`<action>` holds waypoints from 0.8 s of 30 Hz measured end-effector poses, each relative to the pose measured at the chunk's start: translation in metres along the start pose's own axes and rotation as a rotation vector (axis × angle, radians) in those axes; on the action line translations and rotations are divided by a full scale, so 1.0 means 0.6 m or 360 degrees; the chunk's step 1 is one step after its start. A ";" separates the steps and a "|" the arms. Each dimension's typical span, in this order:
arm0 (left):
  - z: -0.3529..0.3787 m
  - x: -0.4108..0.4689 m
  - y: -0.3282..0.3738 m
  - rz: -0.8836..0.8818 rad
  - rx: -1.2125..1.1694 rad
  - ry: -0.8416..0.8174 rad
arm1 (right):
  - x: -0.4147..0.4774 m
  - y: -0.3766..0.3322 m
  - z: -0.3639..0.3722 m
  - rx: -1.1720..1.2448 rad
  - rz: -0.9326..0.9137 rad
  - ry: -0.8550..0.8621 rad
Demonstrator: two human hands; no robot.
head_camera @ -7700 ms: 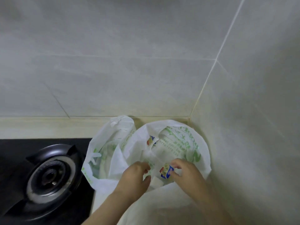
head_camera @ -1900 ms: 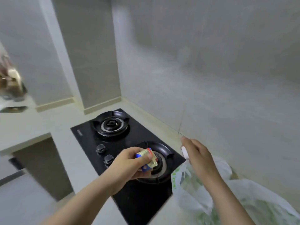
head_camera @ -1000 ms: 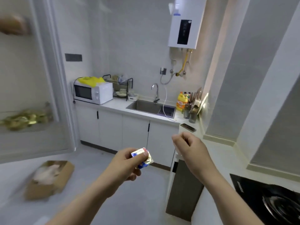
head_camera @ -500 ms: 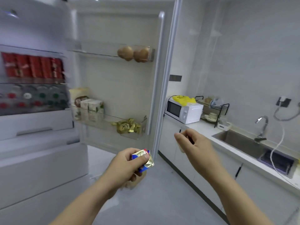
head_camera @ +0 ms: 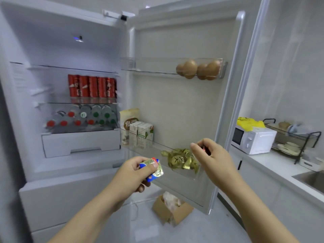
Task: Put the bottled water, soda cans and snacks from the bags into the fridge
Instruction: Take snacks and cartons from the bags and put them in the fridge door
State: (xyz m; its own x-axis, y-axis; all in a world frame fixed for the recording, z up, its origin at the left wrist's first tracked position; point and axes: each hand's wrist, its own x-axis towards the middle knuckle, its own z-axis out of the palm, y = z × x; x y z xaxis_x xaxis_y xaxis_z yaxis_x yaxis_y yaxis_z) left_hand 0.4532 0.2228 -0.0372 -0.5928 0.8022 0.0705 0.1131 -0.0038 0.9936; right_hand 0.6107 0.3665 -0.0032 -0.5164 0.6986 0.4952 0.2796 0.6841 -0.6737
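A small snack packet (head_camera: 154, 168) is pinched between the thumb and the fingers of the left hand (head_camera: 133, 174). It is held in front of the open fridge (head_camera: 52, 41), just beside the lower door shelf (head_camera: 157, 147). The packet is flat and nearly square, made of shiny, crinkled gold foil with blue, white and red print at its edge.

The right hand (head_camera: 213, 158) is held just at this clear plastic shelf, with its fingers curled round a small item (head_camera: 204, 149). Only a red edge of the item is seen, and what it is cannot be told.

In the shelf, gold foil wrappers (head_camera: 181, 161) are heaped, and paper cartons (head_camera: 143, 131) are stood at the left. Brown round things (head_camera: 198, 69) are kept in the upper door shelf (head_camera: 154, 67). Inside, red cans (head_camera: 92, 86) are lined on a glass shelf. Bottles (head_camera: 82, 116) with red and green caps are laid below them.
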 end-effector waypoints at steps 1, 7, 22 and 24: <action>-0.011 0.017 0.003 0.0011 0.0002 -0.0006 | 0.018 -0.001 0.012 -0.0012 0.0012 0.0005; -0.082 0.130 0.018 0.0072 0.0032 -0.0032 | 0.127 0.009 0.085 -0.0160 0.0134 0.0036; -0.115 0.285 0.012 0.0129 0.0133 0.0015 | 0.230 0.085 0.181 0.0116 0.0316 -0.0054; -0.100 0.304 0.018 0.0191 0.0183 0.0014 | 0.230 0.089 0.181 0.0137 0.0303 -0.0036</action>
State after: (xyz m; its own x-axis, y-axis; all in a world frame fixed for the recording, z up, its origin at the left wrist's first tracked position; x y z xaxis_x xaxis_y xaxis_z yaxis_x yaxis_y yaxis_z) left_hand 0.2985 0.3330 -0.0084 -0.5767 0.7947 0.1891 0.2734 -0.0304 0.9614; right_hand 0.4665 0.4769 -0.0306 -0.4794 0.8079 0.3427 0.3040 0.5192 -0.7988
